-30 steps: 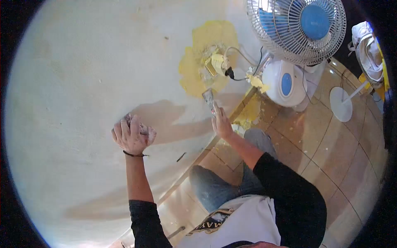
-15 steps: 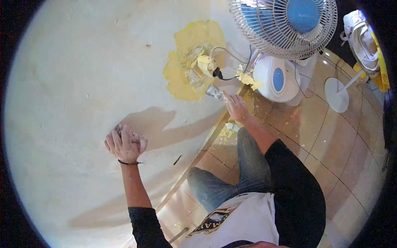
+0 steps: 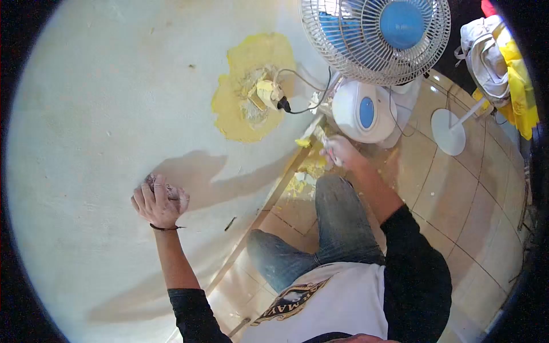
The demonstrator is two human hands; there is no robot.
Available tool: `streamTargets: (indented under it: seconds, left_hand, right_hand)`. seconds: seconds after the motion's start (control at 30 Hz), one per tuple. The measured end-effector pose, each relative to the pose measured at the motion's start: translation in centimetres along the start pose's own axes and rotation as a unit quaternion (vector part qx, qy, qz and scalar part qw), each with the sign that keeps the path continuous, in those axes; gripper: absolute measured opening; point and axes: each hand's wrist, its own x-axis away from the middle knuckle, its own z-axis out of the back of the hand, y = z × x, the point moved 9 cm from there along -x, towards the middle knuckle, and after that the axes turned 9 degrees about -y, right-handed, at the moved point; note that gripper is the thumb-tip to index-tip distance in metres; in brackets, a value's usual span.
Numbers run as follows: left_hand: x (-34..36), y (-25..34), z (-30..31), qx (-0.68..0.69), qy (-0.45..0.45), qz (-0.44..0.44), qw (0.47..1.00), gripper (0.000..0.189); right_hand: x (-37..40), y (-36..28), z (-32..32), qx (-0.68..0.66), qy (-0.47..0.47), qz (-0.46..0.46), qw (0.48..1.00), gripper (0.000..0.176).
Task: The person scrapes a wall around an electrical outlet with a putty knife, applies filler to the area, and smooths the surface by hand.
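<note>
White shirt [image 3: 355, 291], printed emblem [image 3: 291, 303]: the letters "MAY" are legible, inverted in this view; the adjoining lettering is too indistinct to read.

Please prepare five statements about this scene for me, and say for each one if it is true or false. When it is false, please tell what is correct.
1. The right hand holds a scraper. True.
2. The black plug lies loose on the floor tiles. False: it is at the socket fixture on the wall.
3. A yellow patch surrounds the socket fixture. True.
4. A dark bracelet is on the right wrist. False: it is on the wrist of the left hand.
5. The fan has a blue centre behind a whitish grille. True.
</note>
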Motion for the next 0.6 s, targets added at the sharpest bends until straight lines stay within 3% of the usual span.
streamTargets:
  seconds: [0.13, 0.27, 0.33, 0.43, 0.5, 0.57, 0.6]
  left_hand:
    - [0.2, 0.1, 0.1, -0.009, 0.008, -0.004, 1.000, 0.037]
    - [-0.4, 0.3, 0.6, -0.022, -0.005, -0.001, 1.000, 0.038]
    - [-0.1, 0.1, 0.0, -0.008, -0.041, 0.014, 0.999, 0.040]
    - [0.1, 0.3, 0.2, -0.020, -0.022, -0.006, 1.000, 0.046]
    - [0.3, 0.0, -0.1, -0.005, -0.023, 0.005, 1.000, 0.049]
    - [-0.1, 0.4, 0.3, -0.018, -0.017, -0.004, 1.000, 0.049]
    - [-0.1, 0.7, 0.5, -0.027, -0.020, -0.009, 0.999, 0.049]
  right_hand:
    - [-0.1, -1.5, 2.3, -0.086, 0.095, 0.081, 0.988, 0.021]
    - [-5.6, -2.4, 2.2, -0.223, 0.097, 0.144, 0.959, 0.020]
    - [-7.4, -2.9, 1.7, -0.216, 0.108, 0.150, 0.959, 0.019]
    - [-8.5, -0.7, 2.6, -0.127, 0.159, 0.109, 0.973, 0.017]
    - [-9.7, 2.6, 1.1, -0.006, 0.038, 0.069, 0.997, 0.018]
    - [-6.7, 3.1, -0.4, 0.111, 0.084, 0.070, 0.988, 0.029]
    - [-6.3, 3.6, -0.9, 0.183, 0.148, 0.150, 0.960, 0.033]
